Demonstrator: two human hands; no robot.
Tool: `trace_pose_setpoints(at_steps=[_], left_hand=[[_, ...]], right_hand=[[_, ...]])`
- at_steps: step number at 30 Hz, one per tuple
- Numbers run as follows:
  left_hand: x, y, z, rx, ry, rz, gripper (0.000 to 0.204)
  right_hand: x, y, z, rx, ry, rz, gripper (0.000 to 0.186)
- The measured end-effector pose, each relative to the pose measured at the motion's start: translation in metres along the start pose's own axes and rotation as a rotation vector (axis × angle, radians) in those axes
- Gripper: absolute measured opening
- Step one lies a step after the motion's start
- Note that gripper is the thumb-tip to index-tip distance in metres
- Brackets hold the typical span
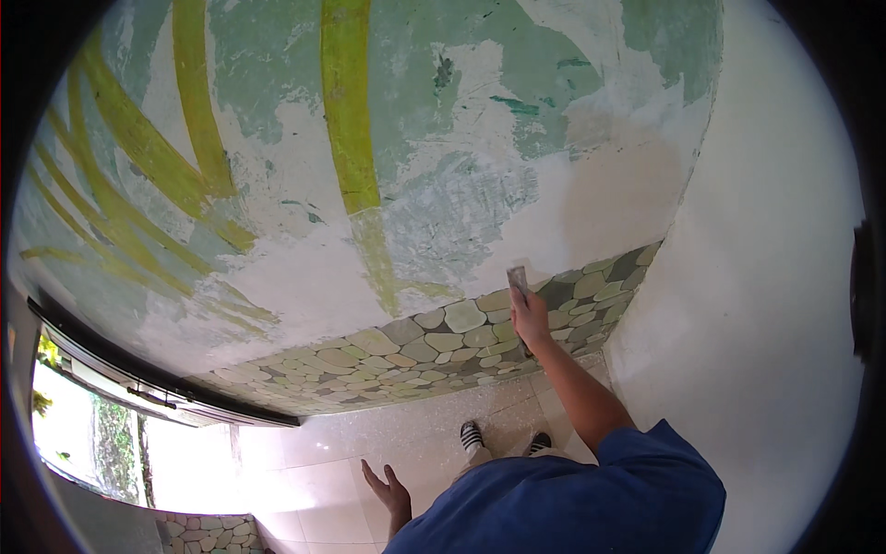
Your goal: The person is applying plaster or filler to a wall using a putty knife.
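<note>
My right hand (530,319) is wrapped round a long, narrow, flat trowel-like tool (517,276). Its greyish end shows beyond my fingers, while my grip hides the middle. The tool is close to the lower part of a wall (443,208), in front of the border between patchy white filler and a band of stones; whether it touches cannot be made out. Low on the left, my left hand (388,487) hangs over the floor with its fingers apart, holding nothing.
Green paint and yellow-green painted stripes (349,111) cover the upper wall. Irregular flat stones (415,351) line its base. A plain white wall (766,249) meets it on the right. My striped footwear (472,434) stands on dusty pale tiles (323,439). A bright doorway (185,466) lies left.
</note>
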State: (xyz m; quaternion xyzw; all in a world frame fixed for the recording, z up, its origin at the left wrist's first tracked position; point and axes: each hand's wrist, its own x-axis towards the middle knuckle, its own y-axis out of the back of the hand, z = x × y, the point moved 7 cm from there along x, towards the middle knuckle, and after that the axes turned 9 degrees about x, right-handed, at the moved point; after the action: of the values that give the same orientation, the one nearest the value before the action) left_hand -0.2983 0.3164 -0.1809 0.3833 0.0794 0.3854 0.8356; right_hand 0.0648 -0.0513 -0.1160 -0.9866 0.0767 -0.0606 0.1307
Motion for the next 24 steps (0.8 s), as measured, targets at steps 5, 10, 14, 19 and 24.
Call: trace_pose_setpoints(at_steps=[5, 10, 14, 19, 24], left_hand=[[-0.002, -0.001, -0.003, -0.008, 0.015, 0.022, 0.060], [0.004, -0.009, -0.002, -0.002, -0.001, 0.007, 0.060], [0.008, -0.011, 0.005, 0.010, -0.029, -0.013, 0.061], [0.006, -0.011, 0.010, 0.013, -0.016, 0.010, 0.061], [0.003, -0.016, 0.004, -0.006, -0.013, 0.005, 0.060]], right_hand=[[0.043, -0.014, -0.049, 0.123, -0.097, -0.018, 0.041], [0.044, 0.003, -0.040, 0.089, -0.005, 0.023, 0.041], [0.013, 0.024, -0.012, -0.119, 0.056, 0.046, 0.041], [0.050, -0.009, -0.058, -0.078, 0.176, -0.012, 0.042], [0.053, -0.011, -0.074, 0.005, 0.084, 0.031, 0.043]])
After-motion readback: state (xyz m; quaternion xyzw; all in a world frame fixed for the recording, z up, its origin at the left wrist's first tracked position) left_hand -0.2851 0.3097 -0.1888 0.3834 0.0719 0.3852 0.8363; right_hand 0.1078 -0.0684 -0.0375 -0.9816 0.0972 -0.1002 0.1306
